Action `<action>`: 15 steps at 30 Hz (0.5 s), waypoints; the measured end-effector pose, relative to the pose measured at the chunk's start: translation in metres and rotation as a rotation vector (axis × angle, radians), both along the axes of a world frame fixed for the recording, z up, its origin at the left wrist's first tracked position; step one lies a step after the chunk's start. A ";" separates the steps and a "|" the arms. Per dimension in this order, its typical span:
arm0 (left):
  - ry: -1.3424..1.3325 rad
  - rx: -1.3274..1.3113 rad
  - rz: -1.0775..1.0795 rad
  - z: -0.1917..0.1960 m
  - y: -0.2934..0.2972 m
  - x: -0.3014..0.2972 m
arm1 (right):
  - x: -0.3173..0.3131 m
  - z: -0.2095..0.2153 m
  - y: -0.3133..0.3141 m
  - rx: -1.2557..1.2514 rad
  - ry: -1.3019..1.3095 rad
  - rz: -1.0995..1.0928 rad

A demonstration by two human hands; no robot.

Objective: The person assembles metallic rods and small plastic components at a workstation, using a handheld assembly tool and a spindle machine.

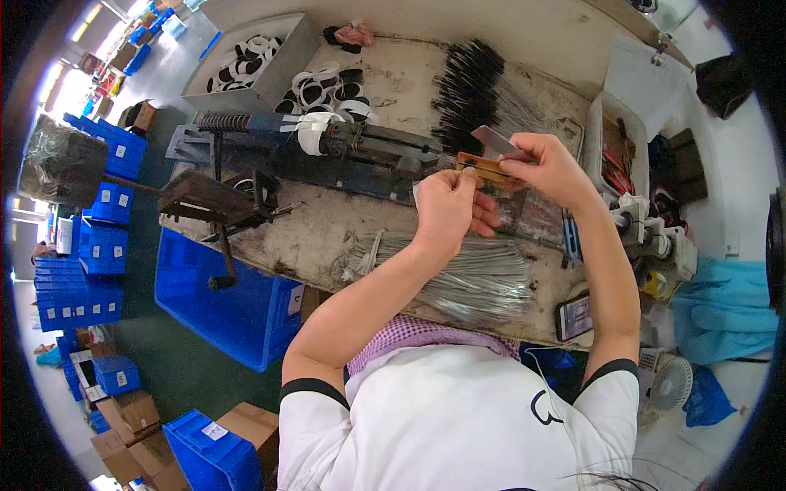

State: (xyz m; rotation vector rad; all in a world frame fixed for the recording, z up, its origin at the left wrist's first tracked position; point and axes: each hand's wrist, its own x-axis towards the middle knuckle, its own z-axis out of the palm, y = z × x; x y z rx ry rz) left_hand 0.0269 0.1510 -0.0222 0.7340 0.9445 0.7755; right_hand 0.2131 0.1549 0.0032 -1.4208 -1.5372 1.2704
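My right hand (550,170) grips a thin flat metal blade (501,144), which tilts up to the left. Just below the blade lies an amber-brown block (481,166) with a dark line along it. At the block's left end, my left hand (449,209) pinches thumb and forefinger together, its other fingers loosely spread. Anything in that pinch is too small to make out. Left of my hands stretches a dark metal bench machine (352,168) with a rod pointing toward them. A bundle of thin silvery wires (458,278) lies on the bench nearer to me.
Black-ended wires (467,94) lie behind my hands. White-and-black rings sit in a grey bin (286,69) and in a loose pile (323,90). A crank handle (223,281) hangs over a blue crate (221,295). At the right are a phone (573,317) and a tool tray (602,135).
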 end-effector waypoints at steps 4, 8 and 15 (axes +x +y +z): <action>-0.021 -0.021 -0.114 0.006 0.000 -0.007 | 0.000 0.013 -0.003 -0.100 0.054 -0.067; -0.511 -0.098 -0.142 -0.004 -0.006 0.001 | 0.001 0.008 -0.001 -0.177 0.049 -0.155; -0.778 -0.285 -0.080 -0.006 0.000 -0.016 | 0.031 0.026 -0.037 0.265 -0.280 -0.490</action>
